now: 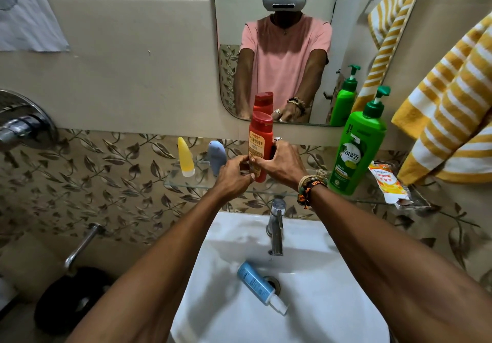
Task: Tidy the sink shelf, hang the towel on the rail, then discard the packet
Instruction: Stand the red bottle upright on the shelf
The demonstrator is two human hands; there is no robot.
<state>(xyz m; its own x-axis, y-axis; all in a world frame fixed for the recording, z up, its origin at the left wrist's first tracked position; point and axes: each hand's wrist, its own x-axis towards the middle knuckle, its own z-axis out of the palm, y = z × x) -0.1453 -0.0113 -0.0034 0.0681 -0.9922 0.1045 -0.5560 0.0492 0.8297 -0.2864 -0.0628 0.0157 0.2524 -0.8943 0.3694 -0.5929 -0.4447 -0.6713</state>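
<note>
A red bottle (260,140) stands upright on the glass shelf (186,183) under the mirror. My left hand (233,179) and my right hand (283,163) both grip its lower half. Left of it stand a yellow tube (185,157) and a grey-blue tube (217,156). A green pump bottle (358,145) stands to the right, and beyond it an orange packet (387,184) lies at the shelf's right end. A yellow and white striped towel (450,119) hangs at the right edge. A blue tube (259,286) lies in the sink.
The white sink (332,302) lies below the shelf, with a chrome tap (276,225) at its back. A mirror (279,44) above reflects a person in a pink shirt. A wall valve (24,124) and a chrome pipe (80,246) are at the left.
</note>
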